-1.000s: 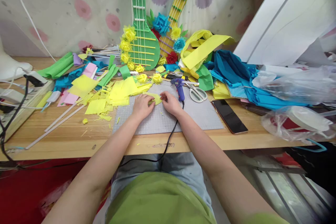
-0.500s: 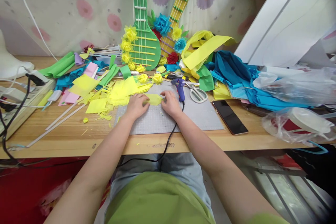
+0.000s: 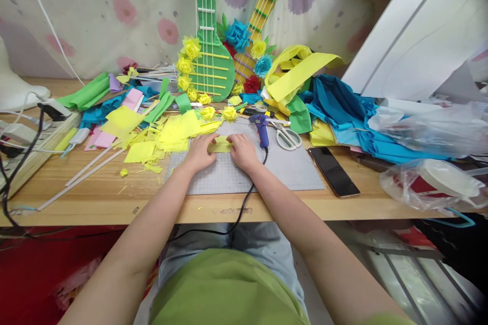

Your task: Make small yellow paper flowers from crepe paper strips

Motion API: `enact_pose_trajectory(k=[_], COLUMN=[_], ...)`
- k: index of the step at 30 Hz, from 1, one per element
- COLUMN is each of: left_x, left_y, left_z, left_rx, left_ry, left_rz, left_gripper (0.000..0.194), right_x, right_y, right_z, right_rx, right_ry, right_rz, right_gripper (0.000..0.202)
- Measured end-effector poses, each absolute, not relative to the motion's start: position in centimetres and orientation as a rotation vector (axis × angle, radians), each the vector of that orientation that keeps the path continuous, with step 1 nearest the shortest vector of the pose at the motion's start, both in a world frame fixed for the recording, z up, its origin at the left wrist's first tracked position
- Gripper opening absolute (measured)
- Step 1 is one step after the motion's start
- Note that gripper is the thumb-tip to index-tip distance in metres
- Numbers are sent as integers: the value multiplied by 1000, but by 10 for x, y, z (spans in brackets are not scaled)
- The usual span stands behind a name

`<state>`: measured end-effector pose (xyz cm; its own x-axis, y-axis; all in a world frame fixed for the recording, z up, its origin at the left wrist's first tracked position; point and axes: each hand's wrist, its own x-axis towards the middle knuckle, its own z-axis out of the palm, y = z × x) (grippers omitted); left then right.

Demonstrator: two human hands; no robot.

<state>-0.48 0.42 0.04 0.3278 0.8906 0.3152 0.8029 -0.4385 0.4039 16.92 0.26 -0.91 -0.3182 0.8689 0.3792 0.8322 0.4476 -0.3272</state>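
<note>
Between my two hands is a small yellow strip of crepe paper [image 3: 221,145], held over the grey cutting mat [image 3: 293,172]. My left hand [image 3: 201,152] has its thumb and fingers closed on the strip's left end. At the right end, my right hand [image 3: 243,151] grips it with curled fingers, which hide that edge. Just right of my right hand lies a purple glue gun [image 3: 261,129], its black cord running down the mat. White-handled scissors [image 3: 288,138] rest beside it. Yellow paper squares [image 3: 177,131] are heaped left of my left hand.
A green paper guitar [image 3: 213,71] with yellow flowers leans on the wall, beside a yellow guitar [image 3: 263,7]. Blue crepe paper [image 3: 335,101] is piled at the right. A phone [image 3: 334,171] lies near a bagged cup [image 3: 434,180]. Thin sticks [image 3: 82,179] lie left.
My right hand has shifted slightly left, closer to my left hand, and less of the yellow strip shows between them. The view has moved slightly.
</note>
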Motion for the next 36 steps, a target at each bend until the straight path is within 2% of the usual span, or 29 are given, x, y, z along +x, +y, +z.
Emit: enact_pose_trajectory(k=[5, 8, 11, 18, 22, 28, 36], left_x=[-12, -10, -7, -11, -12, -3, 8], left_y=[9, 11, 11, 9, 9, 10, 8], left_z=[-3, -5, -5, 0, -1, -4, -3], left_rx=[2357, 2380, 2384, 2348, 2299, 2283, 2271], left_ry=[1622, 1642, 1661, 1527, 1571, 1728, 1896], left_rz=[803, 779, 782, 780, 786, 819, 802], left_gripper=[40, 31, 31, 50, 43, 32, 22], right_x=[169, 167, 164, 162, 163, 158, 152], right_y=[-2, -3, -2, 5, 3, -2, -1], right_z=[-4, -2, -3, -6, -4, -1, -3], right_rx=[-1290, -1246, -1291, -1466, -1485, -1405, -1436], right_ry=[-2238, -2295, -2322, -2272, -2229, -2275, -2283], right_rz=[168, 215, 184, 130, 93, 41, 25], right_gripper=[23, 26, 23, 21, 18, 33, 30])
